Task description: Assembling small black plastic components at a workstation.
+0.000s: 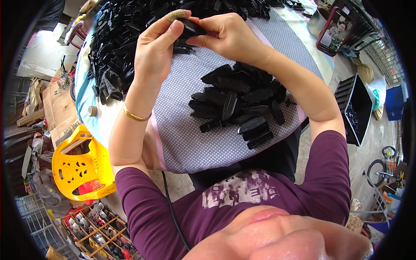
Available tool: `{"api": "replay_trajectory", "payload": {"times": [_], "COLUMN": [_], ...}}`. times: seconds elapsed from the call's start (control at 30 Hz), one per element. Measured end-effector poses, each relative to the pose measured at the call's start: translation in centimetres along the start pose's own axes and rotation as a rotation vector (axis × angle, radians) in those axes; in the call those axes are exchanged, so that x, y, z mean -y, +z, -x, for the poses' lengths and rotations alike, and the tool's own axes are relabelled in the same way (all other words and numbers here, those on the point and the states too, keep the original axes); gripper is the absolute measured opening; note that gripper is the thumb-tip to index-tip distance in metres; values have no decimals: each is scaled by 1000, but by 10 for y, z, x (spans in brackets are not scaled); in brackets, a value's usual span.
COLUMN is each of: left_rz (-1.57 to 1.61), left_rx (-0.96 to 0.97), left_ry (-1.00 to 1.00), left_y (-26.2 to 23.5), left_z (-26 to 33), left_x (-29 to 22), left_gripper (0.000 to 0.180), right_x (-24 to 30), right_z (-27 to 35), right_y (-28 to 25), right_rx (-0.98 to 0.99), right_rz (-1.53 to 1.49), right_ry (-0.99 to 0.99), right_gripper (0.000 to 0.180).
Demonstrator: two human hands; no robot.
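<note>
Left hand and right hand meet on a single black piece held above the far half of a cloth-covered table.

Both hands are closed, thumbs and fingertips pinching the piece from either side, a tan wrap around one left finger; the detail under the fingertips is too small to make out. A great pile of dark pieces spreads along the table's far and left edges, while a smaller heap lies toward the near edge, right of middle. The step in hand looks like close fingertip work on one piece; the next move would seem to call for a firm left pinch and a fine adjustment by the right.
</note>
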State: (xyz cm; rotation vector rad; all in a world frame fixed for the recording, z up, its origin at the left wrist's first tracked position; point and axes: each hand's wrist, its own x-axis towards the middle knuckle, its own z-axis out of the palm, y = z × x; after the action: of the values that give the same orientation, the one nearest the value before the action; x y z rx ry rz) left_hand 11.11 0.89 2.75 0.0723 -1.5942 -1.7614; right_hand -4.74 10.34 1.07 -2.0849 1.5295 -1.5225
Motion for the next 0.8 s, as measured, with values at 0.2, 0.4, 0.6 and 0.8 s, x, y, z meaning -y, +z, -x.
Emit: {"api": "replay_trajectory", "payload": {"times": [0.2, 0.4, 0.6, 0.8], "left_rz": [-448, -1074, -1012, -507], "left_rx": [101, 524, 483, 71], "left_ry": [-58, -34, 74, -214], "left_y": [5, 44, 40, 11], "left_z": [2, 21, 18, 2], "left_x": [1, -13, 0, 18], "left_gripper": [29, 51, 45, 33], "right_x": [-26, -117, -136, -116], "right_z": [-27, -9, -14, -16], "right_y": [-42, -89, -86, -82], "right_rx": [486, -175, -91, -187], "right_rz": [253, 1096, 993, 870], "right_ry": [171, 664, 565, 443], "right_gripper": [30, 41, 33, 28]}}
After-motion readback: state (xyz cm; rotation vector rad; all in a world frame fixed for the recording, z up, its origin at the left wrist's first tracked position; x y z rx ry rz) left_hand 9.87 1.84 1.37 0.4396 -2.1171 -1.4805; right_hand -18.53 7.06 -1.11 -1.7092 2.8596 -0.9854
